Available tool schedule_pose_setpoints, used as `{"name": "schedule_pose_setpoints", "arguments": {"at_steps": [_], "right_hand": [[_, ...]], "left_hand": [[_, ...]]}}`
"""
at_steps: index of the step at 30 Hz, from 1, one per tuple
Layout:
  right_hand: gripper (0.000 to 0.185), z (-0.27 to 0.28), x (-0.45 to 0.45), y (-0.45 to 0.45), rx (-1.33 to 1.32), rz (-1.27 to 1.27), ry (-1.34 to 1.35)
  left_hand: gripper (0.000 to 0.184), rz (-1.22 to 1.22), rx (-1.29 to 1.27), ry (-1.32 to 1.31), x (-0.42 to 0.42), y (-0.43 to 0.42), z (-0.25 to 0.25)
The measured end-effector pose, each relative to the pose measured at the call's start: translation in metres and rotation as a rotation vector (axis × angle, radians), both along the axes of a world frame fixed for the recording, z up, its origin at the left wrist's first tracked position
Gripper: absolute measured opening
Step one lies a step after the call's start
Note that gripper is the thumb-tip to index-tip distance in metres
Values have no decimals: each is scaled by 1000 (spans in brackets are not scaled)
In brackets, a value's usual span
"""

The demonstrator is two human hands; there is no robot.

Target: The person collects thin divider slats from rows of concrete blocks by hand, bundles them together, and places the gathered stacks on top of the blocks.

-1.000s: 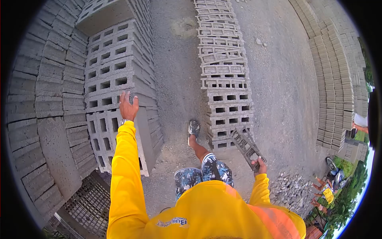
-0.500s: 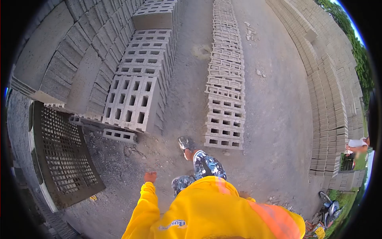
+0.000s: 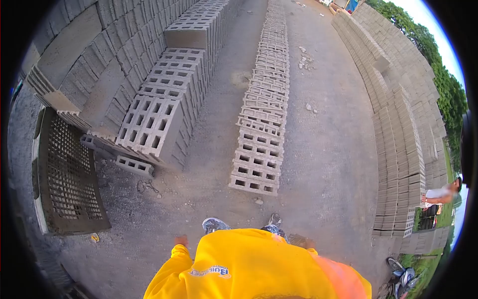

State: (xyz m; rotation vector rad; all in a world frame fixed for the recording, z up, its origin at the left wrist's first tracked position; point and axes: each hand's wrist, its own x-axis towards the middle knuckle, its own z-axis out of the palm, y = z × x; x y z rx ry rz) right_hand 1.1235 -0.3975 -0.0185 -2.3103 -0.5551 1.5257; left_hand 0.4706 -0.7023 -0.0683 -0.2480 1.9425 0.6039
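Grey piece down at the right hand, half lost behind yellow cloth!

And there's the right hand (image 3: 309,244), low by the shirt (image 3: 259,264), right up against the grey piece (image 3: 298,240). It's blurred, dull grey-brown and rough-looking, its lower part cut off by the shirt; its full shape can't be read. How the fingers sit on it, pinching or loose, I cannot tell. Over to the left hand (image 3: 181,241), hanging low at the sleeve end with the ground behind it; too small and soft to say whether those fingers are curled or spread.

Just ahead, two shoes, left (image 3: 215,224) and right (image 3: 275,219). Past them, the middle row (image 3: 255,173) runs away up the lane, grey blocks packed side by side, dark rectangular holes facing up at the near end. To the left, the big stack (image 3: 149,124), holes showing too, with a loose block (image 3: 134,166) on the ground near its foot and a grate (image 3: 72,174) beyond. Far right, the long stacks (image 3: 398,164), a person in white (image 3: 440,195) and a motorbike (image 3: 406,280).
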Motion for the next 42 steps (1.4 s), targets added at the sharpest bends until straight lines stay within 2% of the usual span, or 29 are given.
{"name": "schedule_pose_setpoints", "arguments": {"at_steps": [2,3,4,5,6,7,8,9,10,11,13,14,16,17,19,21,24,27,29,30,31,32,34,35,37,38,41,42], "right_hand": [[33,9,24,43,153,-256,209],[33,15,33,65,196,-245,231],[34,19,51,76,226,-235,246],[34,22,62,98,262,-226,272],[27,40,60,122,261,-199,251],[22,64,61,143,251,-173,225],[26,83,58,172,263,-79,157],[30,102,58,190,264,8,88],[31,142,45,209,276,125,-18],[32,180,32,231,293,247,-126],[39,205,31,264,324,284,-143],[45,215,25,282,344,303,-146],[42,250,10,314,363,262,-116],[41,258,3,330,361,251,-108],[26,254,-1,365,444,298,-168],[25,266,-4,403,485,575,-75],[22,239,-7,457,545,687,99],[23,224,-29,518,515,827,131],[27,206,-43,567,508,1166,-81],[32,196,-56,586,532,1215,-126],[32,182,-69,604,558,1275,-182],[37,186,-84,623,501,1348,-218],[37,169,-104,657,580,1506,-182],[40,169,-121,678,602,1581,-189],[45,179,-149,696,619,1725,-180],[52,189,-165,713,340,1868,-98],[65,232,-198,730,592,2094,-269],[73,247,-214,739,514,2241,-299]], "left_hand": [[22,-1051,-98,392,-7,78,4],[23,-1285,-120,525,-2,118,7],[24,-1343,-129,607,8,156,12],[23,-1316,-152,786,22,199,11],[29,-1166,-83,875,38,237,9],[39,-1161,32,889,54,273,7],[46,-768,258,843,76,313,-7],[47,-889,235,824,103,357,2],[45,-543,345,549,147,400,47],[44,-503,562,458,192,438,108],[46,-561,750,343,264,498,142],[49,-538,777,202,301,525,170],[57,-526,786,-136,364,567,242],[64,-558,763,-226,393,587,251],[73,-829,852,-150,435,623,255],[78,-791,956,-139,474,654,257],[76,-746,1014,-386,484,705,268],[74,-601,949,-399,496,767,223],[71,-464,944,-477,466,798,257],[68,-423,977,-293,472,814,219],[72,-318,883,-227,463,832,217],[65,-325,1062,-160,453,843,219],[58,-48,984,-258,449,877,185],[55,83,971,-309,440,898,180],[52,287,1037,-471,415,912,202],[51,343,1070,-568,401,920,208],[51,617,1094,-583,376,938,223],[51,662,1105,-603,364,942,233]]}}
